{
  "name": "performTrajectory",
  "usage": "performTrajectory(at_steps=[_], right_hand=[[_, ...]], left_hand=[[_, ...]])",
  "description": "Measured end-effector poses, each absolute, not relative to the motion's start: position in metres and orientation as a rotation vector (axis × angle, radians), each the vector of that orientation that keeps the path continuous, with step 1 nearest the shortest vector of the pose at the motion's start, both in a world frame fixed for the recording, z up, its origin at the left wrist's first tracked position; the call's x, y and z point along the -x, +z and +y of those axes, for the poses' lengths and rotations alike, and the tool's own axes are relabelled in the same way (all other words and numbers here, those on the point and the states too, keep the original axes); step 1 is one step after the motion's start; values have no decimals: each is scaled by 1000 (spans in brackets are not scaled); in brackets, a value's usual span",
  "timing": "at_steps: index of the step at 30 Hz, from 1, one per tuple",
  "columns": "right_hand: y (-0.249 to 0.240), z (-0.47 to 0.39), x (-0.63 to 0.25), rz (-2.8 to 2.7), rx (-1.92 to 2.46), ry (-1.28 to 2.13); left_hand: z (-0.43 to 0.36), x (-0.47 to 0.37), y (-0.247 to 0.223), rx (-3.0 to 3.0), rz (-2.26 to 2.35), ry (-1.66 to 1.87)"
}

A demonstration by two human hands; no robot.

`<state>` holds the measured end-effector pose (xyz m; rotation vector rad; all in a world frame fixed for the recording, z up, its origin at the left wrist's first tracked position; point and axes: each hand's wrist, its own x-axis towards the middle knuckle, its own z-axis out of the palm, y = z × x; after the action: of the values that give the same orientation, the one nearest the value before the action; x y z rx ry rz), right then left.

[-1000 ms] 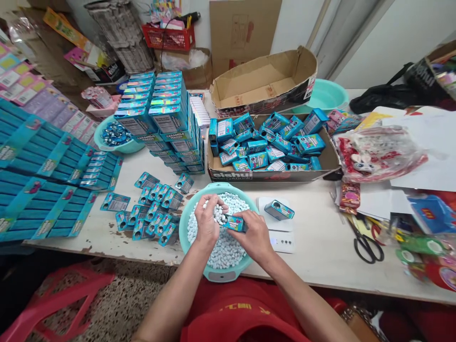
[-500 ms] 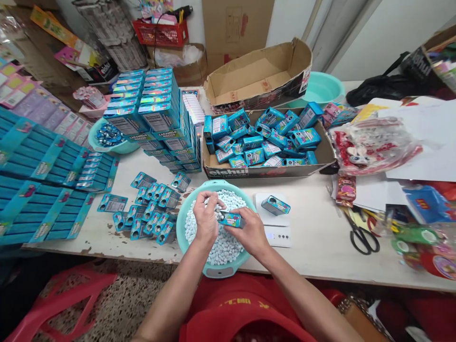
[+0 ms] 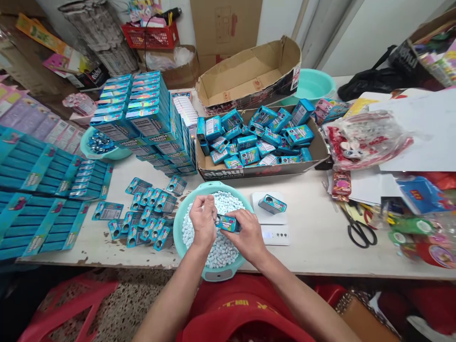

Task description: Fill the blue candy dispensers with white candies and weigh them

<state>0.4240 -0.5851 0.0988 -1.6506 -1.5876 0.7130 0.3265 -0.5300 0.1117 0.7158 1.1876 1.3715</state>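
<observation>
Turquoise plastic forms the round basin, full of small, pale, rounded pieces, and over it the person's right hand grips a small blue printed carton between thumb and fingers. The left hand is curled nearly closed against the carton's near-left end; whether it holds any pieces cannot be told. The carton lies roughly level, so a slight upward tilt of the end by the left hand would probably help pieces settle inward, while a light grip would spare its thin-looking walls. Working low above the basin makes sense, since strays would drop back among the rest. Small releases from the left fingers would likely avoid jamming the opening. Just beside the basin, a similar blue carton rests on a white flat scale.
</observation>
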Motion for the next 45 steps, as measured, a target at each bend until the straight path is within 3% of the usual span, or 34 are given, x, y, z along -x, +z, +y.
performTrajectory(at_steps=[9,15,22,30,45], right_hand=[[81,-590,-430,-1276,1593,893],[92,-622,-447,-1112,1535,967],[98,-657,-508,-789,1656,875],[85,-689,-577,-517,1882,650],[67,-698,-610,-358,1864,689]], left_hand=[[-508,-290,113,-566,1099,1192],[-505,-271,64,-375,1335,533],[-493,-352,88,-940,1045,291],[-472,-449,77,-2157,1048,-156],[-470,-464,78,-2359,975,-188]])
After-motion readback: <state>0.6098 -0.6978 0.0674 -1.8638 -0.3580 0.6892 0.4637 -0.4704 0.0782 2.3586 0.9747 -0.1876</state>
